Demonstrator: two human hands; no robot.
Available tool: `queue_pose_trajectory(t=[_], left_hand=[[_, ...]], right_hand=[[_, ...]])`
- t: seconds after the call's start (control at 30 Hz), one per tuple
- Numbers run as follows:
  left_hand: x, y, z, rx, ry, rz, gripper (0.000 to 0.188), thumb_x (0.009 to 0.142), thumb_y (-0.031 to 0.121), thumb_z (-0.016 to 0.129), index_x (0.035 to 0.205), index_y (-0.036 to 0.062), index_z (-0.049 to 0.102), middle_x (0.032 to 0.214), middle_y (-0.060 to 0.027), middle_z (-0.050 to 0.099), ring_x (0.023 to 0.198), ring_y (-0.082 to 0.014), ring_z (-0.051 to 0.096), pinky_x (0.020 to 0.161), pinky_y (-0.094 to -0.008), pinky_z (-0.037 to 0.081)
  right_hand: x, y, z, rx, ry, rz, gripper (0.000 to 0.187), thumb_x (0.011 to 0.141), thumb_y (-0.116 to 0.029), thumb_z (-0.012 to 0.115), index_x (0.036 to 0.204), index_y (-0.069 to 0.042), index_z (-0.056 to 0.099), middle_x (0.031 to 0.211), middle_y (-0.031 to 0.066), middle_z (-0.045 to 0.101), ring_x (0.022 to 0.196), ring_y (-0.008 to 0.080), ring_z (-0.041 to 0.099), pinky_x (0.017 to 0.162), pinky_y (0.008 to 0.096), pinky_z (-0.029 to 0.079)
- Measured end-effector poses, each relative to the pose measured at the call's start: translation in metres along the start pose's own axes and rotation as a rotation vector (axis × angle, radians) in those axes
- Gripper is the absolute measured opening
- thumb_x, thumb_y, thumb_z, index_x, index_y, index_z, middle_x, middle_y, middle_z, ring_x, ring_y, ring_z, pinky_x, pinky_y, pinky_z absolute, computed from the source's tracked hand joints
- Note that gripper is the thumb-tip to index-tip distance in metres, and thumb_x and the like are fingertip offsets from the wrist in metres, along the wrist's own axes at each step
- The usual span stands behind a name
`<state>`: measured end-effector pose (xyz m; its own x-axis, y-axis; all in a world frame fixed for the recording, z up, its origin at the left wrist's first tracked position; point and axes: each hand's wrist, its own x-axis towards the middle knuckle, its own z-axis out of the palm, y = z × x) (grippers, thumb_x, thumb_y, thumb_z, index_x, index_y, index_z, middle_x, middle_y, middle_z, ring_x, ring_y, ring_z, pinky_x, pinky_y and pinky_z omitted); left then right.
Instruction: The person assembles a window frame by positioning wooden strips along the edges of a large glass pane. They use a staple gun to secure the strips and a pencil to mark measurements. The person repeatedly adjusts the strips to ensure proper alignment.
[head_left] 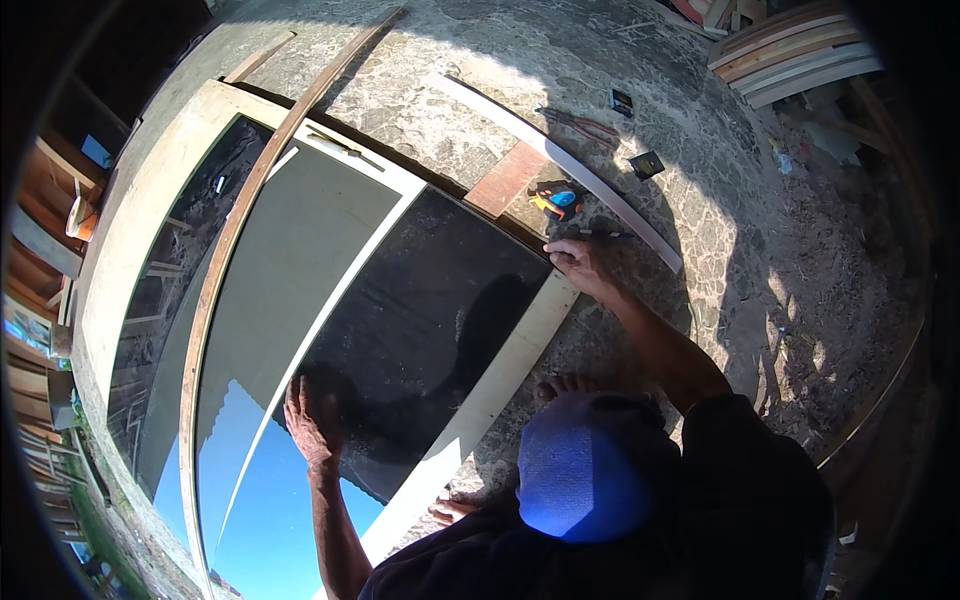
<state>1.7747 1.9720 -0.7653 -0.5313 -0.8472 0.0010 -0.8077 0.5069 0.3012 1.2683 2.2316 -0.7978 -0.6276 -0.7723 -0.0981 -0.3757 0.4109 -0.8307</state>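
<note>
A pale wooden frame with reflective dark glass panes lies across the floor in front of me. My left hand rests on the glass beside a thin white strip, fingers stretched out. At the frame's right corner, my right hand has its fingers bent together against the edge; what they pinch, if anything, is hidden. Just beyond it are a slim dark pen-like stick and an orange, black and blue tape measure. A reddish flat board piece touches the frame's far side.
A long brown batten lies across the frame. Beyond the tape measure are a curved pale strip, pliers and two small dark boxes. Stacked boards stand far right. My bare foot is close to the frame.
</note>
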Motion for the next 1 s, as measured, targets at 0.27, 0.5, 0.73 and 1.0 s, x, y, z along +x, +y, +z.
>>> queue_pose_trajectory(t=[0.27, 0.5, 0.73, 1.0], left_hand=[[0.029, 0.022, -0.008, 0.004, -0.145, 0.003, 0.083, 0.083, 0.034, 0.078, 0.152, 0.0039, 0.042, 0.151, -0.0188, 0.046, 0.14, -0.0397, 0.041, 0.117, -0.049, 0.035], [0.041, 0.01, -0.005, -0.095, -0.095, 0.145, 0.087, 0.075, 0.031, 0.082, 0.149, 0.0022, 0.046, 0.142, -0.0213, 0.051, 0.129, -0.0404, 0.049, 0.109, -0.0501, 0.042], [0.053, 0.006, -0.005, -0.03, -0.093, 0.165, 0.087, 0.066, 0.028, 0.088, 0.141, 0.004, 0.052, 0.121, -0.0171, 0.056, 0.111, -0.0355, 0.052, 0.102, -0.0518, 0.043], [0.066, 0.016, -0.015, 0.005, -0.187, -0.091, 0.093, 0.058, 0.033, 0.095, 0.136, 0.0075, 0.052, 0.135, -0.0195, 0.052, 0.129, -0.0397, 0.046, 0.11, -0.0535, 0.037]], right_hand=[[0.02, -0.002, -0.011, 0.145, -0.203, 0.106, 0.02, 0.091, -0.017, 0.073, 0.102, -0.001, 0.076, 0.089, 0.0072, 0.074, 0.084, 0.011, 0.066, 0.073, 0.0301, 0.053], [0.019, -0.002, -0.007, 0.27, -0.2, 0.161, 0.015, 0.088, -0.014, 0.076, 0.098, -0.002, 0.075, 0.085, 0.0067, 0.072, 0.08, 0.0121, 0.065, 0.071, 0.0314, 0.053], [0.017, 0.008, -0.003, 0.224, -0.163, 0.101, 0.014, 0.089, -0.012, 0.076, 0.095, -0.001, 0.073, 0.086, 0.0059, 0.071, 0.081, 0.0119, 0.065, 0.071, 0.0311, 0.052], [0.015, 0.01, 0.001, 0.284, -0.141, 0.096, 0.014, 0.089, -0.011, 0.076, 0.095, 0.0, 0.071, 0.082, 0.0026, 0.066, 0.078, 0.0087, 0.058, 0.069, 0.0285, 0.049]])
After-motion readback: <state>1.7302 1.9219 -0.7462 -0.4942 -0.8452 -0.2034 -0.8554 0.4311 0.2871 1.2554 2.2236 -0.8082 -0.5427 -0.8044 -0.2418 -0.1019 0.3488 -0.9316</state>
